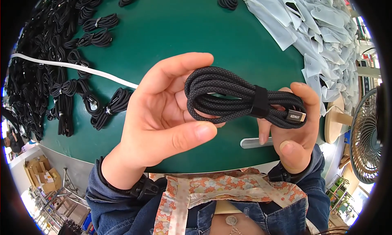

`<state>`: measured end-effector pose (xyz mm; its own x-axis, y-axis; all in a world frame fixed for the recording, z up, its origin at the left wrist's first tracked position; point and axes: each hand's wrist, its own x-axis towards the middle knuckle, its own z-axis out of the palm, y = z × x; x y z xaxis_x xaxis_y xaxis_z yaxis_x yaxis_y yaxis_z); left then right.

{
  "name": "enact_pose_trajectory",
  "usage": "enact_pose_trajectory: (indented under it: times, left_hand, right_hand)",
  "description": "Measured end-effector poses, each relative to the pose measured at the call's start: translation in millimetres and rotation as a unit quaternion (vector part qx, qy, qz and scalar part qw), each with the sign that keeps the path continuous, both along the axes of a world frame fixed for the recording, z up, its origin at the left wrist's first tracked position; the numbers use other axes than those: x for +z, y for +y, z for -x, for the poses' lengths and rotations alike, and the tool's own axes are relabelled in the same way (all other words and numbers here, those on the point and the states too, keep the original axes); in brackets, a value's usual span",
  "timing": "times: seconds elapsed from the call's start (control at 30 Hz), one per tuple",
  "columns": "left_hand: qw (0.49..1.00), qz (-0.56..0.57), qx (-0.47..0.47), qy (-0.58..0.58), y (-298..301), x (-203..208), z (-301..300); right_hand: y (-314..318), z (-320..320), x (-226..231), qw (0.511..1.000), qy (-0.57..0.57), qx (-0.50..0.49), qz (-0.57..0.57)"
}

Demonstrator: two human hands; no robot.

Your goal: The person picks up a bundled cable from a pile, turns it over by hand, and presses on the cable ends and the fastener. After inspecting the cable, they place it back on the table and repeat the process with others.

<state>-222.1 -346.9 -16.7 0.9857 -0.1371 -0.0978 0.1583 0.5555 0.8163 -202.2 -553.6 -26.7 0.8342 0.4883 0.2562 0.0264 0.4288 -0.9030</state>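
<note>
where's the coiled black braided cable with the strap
In the head view's centre, the coiled black braided cable is held between both hands, left hand and right hand, above the green table.

Open green worktop [179,27] straight ahead, wide enough for a hand. Blocked on the left by heaps of bundled black cables [61,76] and a white strip [73,66] lying across them. Crowded on the right with piled white bags [318,27]; fan [365,137] at the right edge.
</note>
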Motion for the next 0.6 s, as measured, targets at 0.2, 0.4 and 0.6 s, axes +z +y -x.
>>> enact_pose_trajectory:
  times: [0.2, 0.4, 0.6]
  left_hand:
    - [1.000, 0.021, -0.008, -0.014, 0, -2, 1]
    - [0.940, -0.122, -0.066, -0.311, 9, -22, -6]
    - [0.968, -0.087, -0.031, -0.234, -3, -12, -3]
  right_hand:
    - [2, 3, 3, 0.999, 0.025, -0.019, 0.010]
    - [-3, -1, 2, 0.994, 0.098, 0.047, 0.001]
    - [-2, -4, 1, 0.999, -0.004, 0.028, 0.041]
